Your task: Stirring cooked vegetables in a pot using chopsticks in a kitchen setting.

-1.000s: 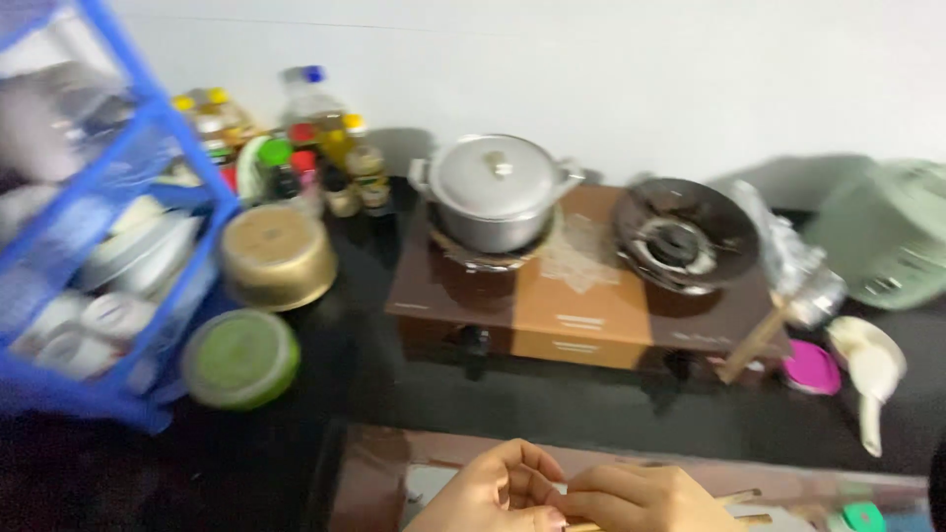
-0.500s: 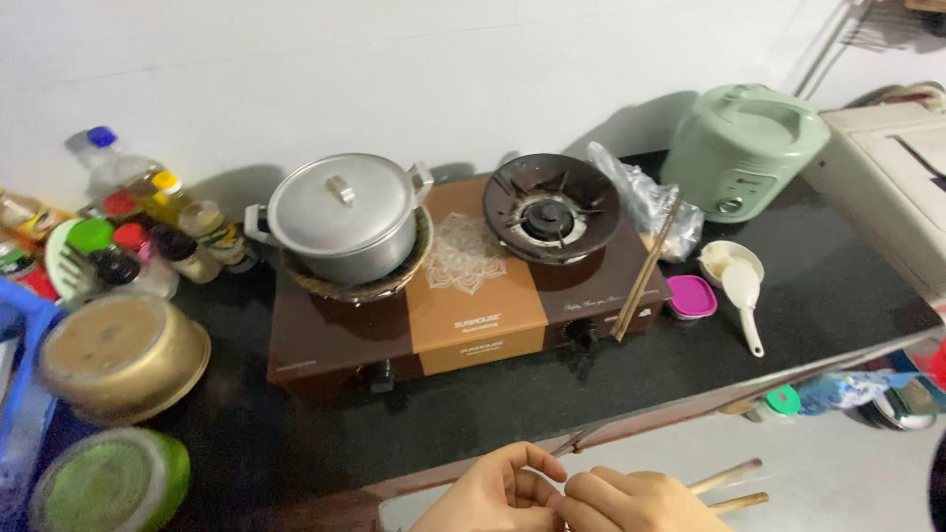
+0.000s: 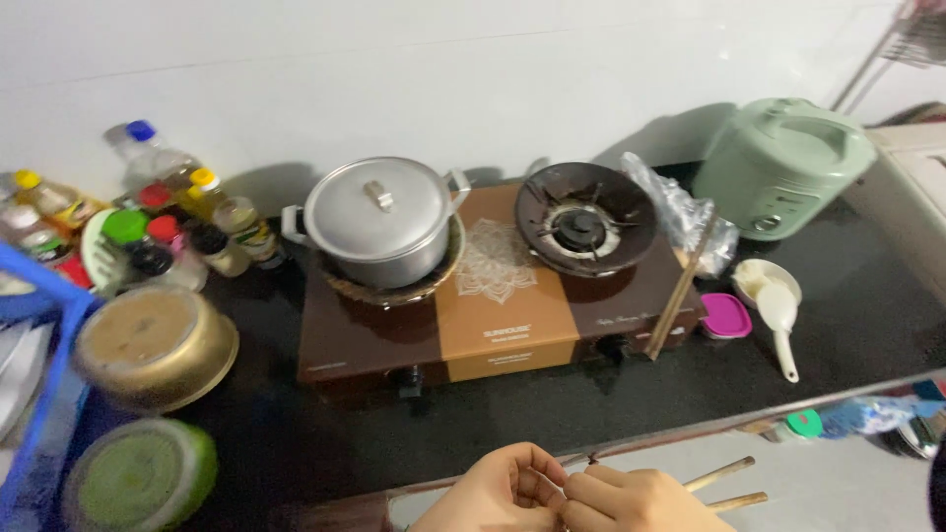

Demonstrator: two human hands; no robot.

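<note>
My left hand [image 3: 503,490] and my right hand [image 3: 631,502] meet fingertip to fingertip at the bottom edge, just in front of the black counter [image 3: 296,433]. Both are curled shut. Two wooden chopsticks [image 3: 727,485] stick out to the right from under my right hand. My left fingers pinch at their near end, and what lies between the fingertips is hidden. The brown two-burner gas stove [image 3: 493,315] stands straight ahead of my hands, with a lidded metal pot [image 3: 379,217] on its left burner and the right burner [image 3: 581,222] bare.
Another pair of chopsticks [image 3: 680,286] leans on the stove's right side. A green rice cooker [image 3: 783,163], a white rice paddle in a bowl [image 3: 774,296] and a pink lid [image 3: 726,315] sit to the right. Bottles [image 3: 187,217], a brass bowl [image 3: 158,345], a green-lidded container [image 3: 143,478] and a blue rack [image 3: 30,394] fill the left.
The view has swung to the right, from the blue rack toward the rice cooker. My hands stay joined at the bottom, and the chopsticks under my right hand have come into sight.
</note>
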